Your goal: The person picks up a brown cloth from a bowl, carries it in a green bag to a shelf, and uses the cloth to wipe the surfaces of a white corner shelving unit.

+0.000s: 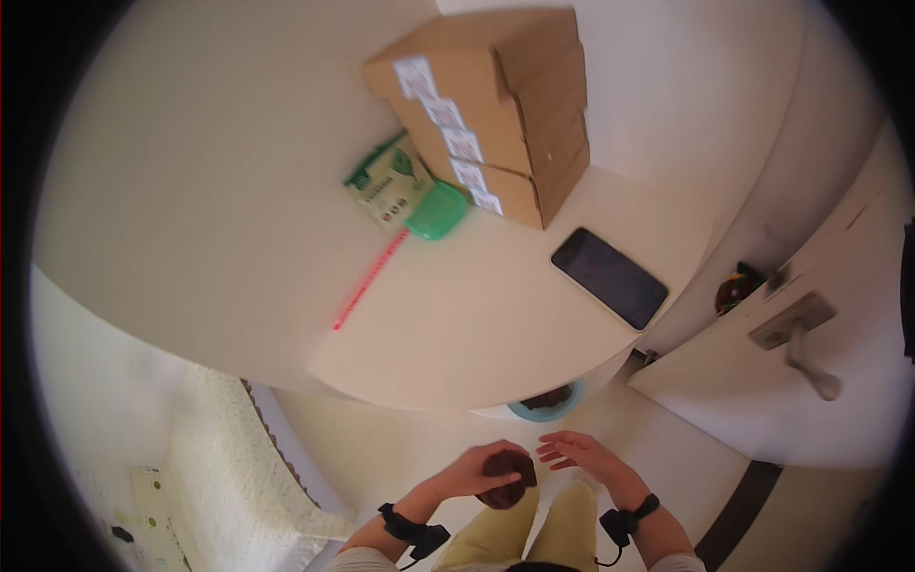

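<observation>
My left hand [484, 471] is closed round a dark reddish-brown roundish lump [507, 480], held above my lap. Its kind cannot be made out. My thumb lies across the lump. Just to the right, my right hand [579, 452] is open, its fingers apart and pointing toward the lump without touching it. Beyond the hands, a light blue bowl [545, 414] with dark brown contents stands lower down, partly hidden by the table edge.
On the white table [448, 334] are stacked cardboard boxes [519, 124], a phone [610, 277], a green dish [438, 212], a pouch [389, 183] and a pink ruler [372, 278]. A door [710, 381] with a handle [810, 367] is at right, a covered bed [224, 467] at left.
</observation>
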`<state>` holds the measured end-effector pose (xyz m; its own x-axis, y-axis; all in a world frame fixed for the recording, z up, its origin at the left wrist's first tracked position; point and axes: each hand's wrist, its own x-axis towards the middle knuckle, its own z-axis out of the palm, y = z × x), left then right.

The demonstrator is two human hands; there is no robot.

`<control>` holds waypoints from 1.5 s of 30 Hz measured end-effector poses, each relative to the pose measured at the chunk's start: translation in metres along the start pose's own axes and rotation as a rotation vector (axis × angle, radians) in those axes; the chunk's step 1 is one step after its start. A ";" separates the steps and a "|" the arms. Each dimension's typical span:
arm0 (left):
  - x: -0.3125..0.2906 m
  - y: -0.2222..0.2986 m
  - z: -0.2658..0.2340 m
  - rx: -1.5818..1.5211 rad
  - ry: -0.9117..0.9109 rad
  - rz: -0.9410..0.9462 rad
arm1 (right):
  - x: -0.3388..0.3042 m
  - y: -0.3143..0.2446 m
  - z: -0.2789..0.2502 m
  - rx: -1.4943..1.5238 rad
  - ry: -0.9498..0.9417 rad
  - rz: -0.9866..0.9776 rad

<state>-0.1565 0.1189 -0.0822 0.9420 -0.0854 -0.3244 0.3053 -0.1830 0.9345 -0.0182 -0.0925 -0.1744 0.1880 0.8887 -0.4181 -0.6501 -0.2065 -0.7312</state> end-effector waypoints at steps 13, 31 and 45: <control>0.031 0.128 -0.090 0.704 0.551 0.200 | 0.026 -0.201 0.156 -1.327 0.642 -0.903; -0.077 0.072 -0.164 0.876 0.840 0.109 | 0.091 -0.203 0.137 -1.673 0.963 -0.762; 0.100 0.155 -0.257 0.688 1.418 0.310 | 0.094 -0.219 0.153 -1.681 0.523 -0.628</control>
<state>0.0213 0.3336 0.0681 0.4351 0.6597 0.6128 0.3382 -0.7505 0.5678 0.0296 0.0990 0.0287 0.4711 0.8529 0.2250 0.8469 -0.3660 -0.3858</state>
